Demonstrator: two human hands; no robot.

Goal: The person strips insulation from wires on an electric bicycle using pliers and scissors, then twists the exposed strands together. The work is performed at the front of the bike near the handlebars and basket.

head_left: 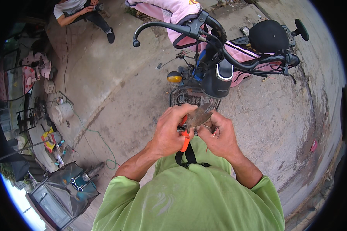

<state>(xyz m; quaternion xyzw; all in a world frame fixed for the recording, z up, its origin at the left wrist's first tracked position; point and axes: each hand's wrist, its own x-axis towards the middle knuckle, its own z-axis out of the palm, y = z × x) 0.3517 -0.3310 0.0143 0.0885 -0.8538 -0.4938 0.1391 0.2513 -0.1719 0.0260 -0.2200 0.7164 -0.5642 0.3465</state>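
My left hand [167, 131] grips orange-handled cutters [186, 142] with broad, dull brown metal blades [198, 117] angled up to the right. My right hand [221, 136] is closed just right of the blades, fingertips pinched on thin wires [215, 132], one of them red; where they lead is hidden. Both hands are in front of my green-shirted front, just below the front of an electric scooter [216, 81], with its handlebar [235, 61], pink quilted cover [181, 11], round amber lamp [174, 77] and black wire basket [177, 96].
A seated person [77, 13] is at upper left. Along the left lie cables, a white bucket [63, 113], assorted small items [52, 140] and a pink-covered vehicle [25, 77]. A covered teal vehicle [65, 192] stands lower left. Cracked concrete ground [289, 123] extends around the scooter.
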